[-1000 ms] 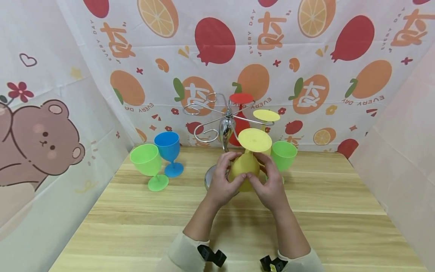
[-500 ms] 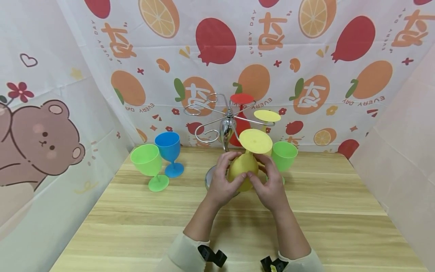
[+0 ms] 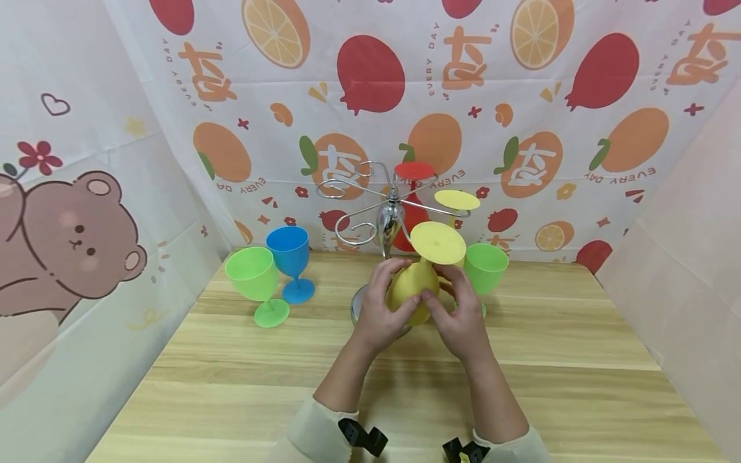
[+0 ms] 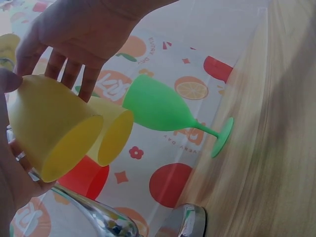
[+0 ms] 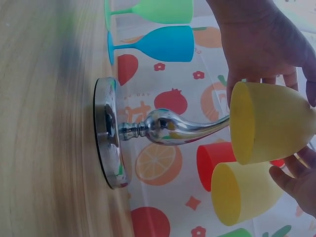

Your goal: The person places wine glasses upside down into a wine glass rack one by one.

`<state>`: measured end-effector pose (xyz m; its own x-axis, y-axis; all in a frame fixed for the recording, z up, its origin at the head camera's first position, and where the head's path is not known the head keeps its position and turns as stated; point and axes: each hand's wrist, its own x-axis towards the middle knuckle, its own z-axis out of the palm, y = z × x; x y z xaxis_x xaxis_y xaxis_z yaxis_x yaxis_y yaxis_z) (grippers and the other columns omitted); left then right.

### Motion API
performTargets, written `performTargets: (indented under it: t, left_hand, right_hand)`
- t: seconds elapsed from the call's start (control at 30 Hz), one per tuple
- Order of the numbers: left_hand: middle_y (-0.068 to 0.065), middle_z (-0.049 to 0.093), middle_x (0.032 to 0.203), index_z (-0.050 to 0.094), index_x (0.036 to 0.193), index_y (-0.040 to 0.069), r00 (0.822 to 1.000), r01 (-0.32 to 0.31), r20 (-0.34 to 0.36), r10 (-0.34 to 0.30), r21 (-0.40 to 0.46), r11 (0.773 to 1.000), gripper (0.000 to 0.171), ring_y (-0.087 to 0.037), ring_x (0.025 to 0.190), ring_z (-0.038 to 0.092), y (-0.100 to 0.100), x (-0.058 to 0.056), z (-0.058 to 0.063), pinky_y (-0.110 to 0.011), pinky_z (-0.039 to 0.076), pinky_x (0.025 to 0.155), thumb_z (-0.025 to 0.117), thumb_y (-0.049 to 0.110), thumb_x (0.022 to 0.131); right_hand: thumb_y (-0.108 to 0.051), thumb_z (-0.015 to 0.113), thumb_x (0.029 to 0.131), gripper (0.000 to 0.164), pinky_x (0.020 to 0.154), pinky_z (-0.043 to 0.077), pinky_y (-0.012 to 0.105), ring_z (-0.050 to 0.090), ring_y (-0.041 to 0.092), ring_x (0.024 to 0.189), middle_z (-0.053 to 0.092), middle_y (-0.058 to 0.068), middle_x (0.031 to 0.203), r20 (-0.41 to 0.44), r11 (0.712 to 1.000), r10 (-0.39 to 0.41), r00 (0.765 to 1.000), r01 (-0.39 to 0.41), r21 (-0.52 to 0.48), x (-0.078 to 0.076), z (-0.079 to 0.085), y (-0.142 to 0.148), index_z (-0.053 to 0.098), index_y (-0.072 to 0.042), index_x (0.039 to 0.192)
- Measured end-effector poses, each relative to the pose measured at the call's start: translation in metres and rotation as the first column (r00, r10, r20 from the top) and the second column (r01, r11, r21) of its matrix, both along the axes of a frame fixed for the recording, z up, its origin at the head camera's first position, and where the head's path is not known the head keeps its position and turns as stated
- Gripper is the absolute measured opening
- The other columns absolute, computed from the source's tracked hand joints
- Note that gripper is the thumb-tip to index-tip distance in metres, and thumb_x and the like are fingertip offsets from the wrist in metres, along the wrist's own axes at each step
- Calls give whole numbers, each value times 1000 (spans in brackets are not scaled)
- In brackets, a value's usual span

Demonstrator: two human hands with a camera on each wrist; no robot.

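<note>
A yellow goblet (image 3: 414, 283) is held upside down, its round foot on top, in front of the chrome rack. My left hand (image 3: 379, 308) grips its bowl from the left; my right hand (image 3: 460, 315) holds it from the right, both thumbs on the near side. In the left wrist view its open rim faces the table. The stem lies close to a wire arm of the chrome rack (image 3: 389, 222); whether it sits in the hook is hidden. A red goblet (image 3: 413, 170) and another yellow goblet (image 3: 457, 200) hang upside down on the rack's far right arms.
Upright on the table (image 3: 260, 386) stand a green goblet (image 3: 253, 273) and a blue goblet (image 3: 289, 251) at left. Another green goblet (image 3: 485, 267) stands behind my right hand. Curled wire arms (image 3: 354, 233) stick out leftwards. A printed cloth (image 3: 370, 74) forms the back wall.
Both hands keep hold of the yellow goblet in nearly the same place. The whole head view has shifted slightly downward and right; the other goblets have not moved.
</note>
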<state>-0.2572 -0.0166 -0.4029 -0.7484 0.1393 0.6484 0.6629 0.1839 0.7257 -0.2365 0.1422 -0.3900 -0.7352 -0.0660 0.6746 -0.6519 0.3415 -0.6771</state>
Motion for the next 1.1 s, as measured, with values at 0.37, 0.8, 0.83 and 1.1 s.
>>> performTargets:
  t: [0.37,0.8,0.83,1.1]
  left_hand:
    - [-2,51,134,56,135,17,1000,19,4,-19,3,1000,52,-19,123,48,-1,1,1,-40,45,96,70,18,85]
    - [-5,52,135,55,135,12,999,43,19,-43,11,999,56,-21,127,47,-1,-1,1,-42,44,101,73,10,83]
    - [-7,51,135,54,135,11,999,42,30,-43,9,999,56,-22,126,48,0,-1,2,-42,45,100,73,9,82]
    - [-19,50,134,53,133,-1,996,65,66,-65,6,998,53,-35,124,48,0,19,27,-47,46,98,70,0,83]
  right_hand:
    - [-1,68,89,47,94,52,57,55,29,123,55,14,132,9,1000,-28,1000,28,-14,-1,4,-6,53,-6,134]
    - [-7,67,92,44,95,51,55,55,25,122,56,8,132,-5,1000,-11,1000,11,-16,-2,8,-5,54,-12,134]
    - [-7,67,92,44,96,51,54,55,25,122,56,9,132,-6,1000,-11,1000,11,-18,-3,9,-5,54,-11,133]
    - [-4,69,90,43,95,53,51,59,23,116,62,11,126,-27,997,-49,998,47,-67,-10,20,-7,55,-5,132]
